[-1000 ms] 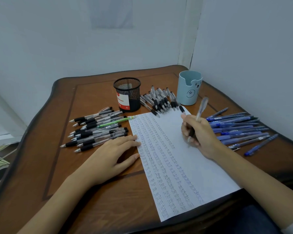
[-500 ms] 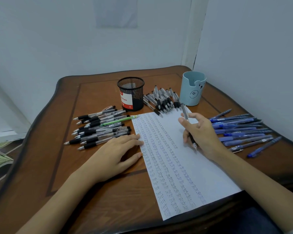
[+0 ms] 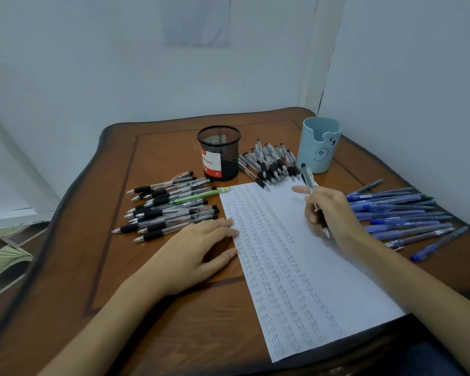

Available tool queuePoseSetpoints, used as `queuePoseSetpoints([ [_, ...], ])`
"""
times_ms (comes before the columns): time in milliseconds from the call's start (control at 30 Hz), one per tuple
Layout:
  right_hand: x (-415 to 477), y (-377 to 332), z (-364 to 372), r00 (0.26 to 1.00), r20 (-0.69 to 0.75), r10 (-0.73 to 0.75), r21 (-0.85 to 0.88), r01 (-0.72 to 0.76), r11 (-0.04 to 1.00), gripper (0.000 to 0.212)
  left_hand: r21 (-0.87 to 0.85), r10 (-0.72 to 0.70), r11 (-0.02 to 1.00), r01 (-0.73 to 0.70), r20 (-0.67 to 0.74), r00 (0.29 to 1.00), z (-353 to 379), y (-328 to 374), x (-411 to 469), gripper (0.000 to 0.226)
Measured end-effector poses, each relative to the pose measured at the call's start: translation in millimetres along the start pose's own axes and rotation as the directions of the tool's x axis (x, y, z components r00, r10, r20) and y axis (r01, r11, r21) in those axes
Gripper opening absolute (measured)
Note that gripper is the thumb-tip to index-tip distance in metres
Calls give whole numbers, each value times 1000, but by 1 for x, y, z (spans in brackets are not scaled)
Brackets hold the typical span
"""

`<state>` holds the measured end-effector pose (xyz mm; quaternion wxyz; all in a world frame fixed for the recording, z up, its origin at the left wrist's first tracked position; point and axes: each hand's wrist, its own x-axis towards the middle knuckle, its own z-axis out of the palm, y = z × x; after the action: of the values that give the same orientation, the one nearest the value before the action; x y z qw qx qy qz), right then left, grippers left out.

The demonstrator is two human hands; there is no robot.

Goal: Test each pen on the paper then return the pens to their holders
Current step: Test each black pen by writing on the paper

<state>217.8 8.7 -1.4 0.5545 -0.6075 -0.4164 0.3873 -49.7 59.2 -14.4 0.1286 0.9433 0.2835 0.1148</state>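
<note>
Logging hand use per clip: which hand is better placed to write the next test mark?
Right. The right hand grips a pen tip-down over the paper; the left hand rests flat at the paper's left edge.

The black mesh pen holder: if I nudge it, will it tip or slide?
The black mesh pen holder looks empty and thin-walled, so probably light and easy to slide on the smooth wooden table. Its squat, upright shape likely resists tipping.

walls: pale blue-grey back wall (image 3: 106, 77) across upper frame, right wall (image 3: 418, 90) meeting it upper right | patch: paler rectangle (image 3: 196, 20) top centre | furniture: dark brown wooden table (image 3: 174, 335), wavy edge, inlaid border, lower half | floor: green leaf-patterned covering (image 3: 3, 261) lower left | light: soft, even
</note>
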Motion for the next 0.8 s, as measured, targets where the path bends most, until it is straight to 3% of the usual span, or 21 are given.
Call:
queuePoseSetpoints([
  [67, 12, -6, 0, 995, -24, -99, -221, 91, 971, 20, 3, 1, 1000, -1, 2, 1000, 0, 0, 0, 53],
  [133, 28, -16, 2, 980, 12, -200, -454, 184, 872, 33, 6, -1, 1000, 1, 6, 1000, 0, 0, 0, 53],
  [200, 47, -25, 5, 972, 45, -230, -514, 220, 829, 36, 2, 2, 1000, -2, 4, 1000, 0, 0, -1, 53],
  [300, 80, -37, 14, 962, 12, -274, -609, 225, 761, 22, -6, -1, 1000, 1, 4, 1000, -1, 0, -1, 53],
  [400, 112, -40, 20, 951, -21, -309, -693, 209, 690, 34, 3, -2, 1000, 2, 20, 1000, -2, 1, 0, 54],
  [533, 126, -38, 28, 949, -60, -309, -826, 126, 549, 32, 4, -5, 1000, 5, 23, 1000, -3, 1, 1, 52],
  [600, 119, -37, 34, 899, -113, -424, -866, 120, 485, 26, 0, -4, 1000, 4, 24, 1000, -3, 1, 0, 51],
  [667, 111, -34, 43, 836, -105, -539, -850, 206, 485, 20, 2, 0, 1000, 0, 22, 1000, -2, 1, 0, 50],
  [800, 100, -22, 67, 832, 187, -522, -704, 485, 519, 12, 5, -1, 1000, 1, 20, 1000, -2, 0, 0, 51],
])
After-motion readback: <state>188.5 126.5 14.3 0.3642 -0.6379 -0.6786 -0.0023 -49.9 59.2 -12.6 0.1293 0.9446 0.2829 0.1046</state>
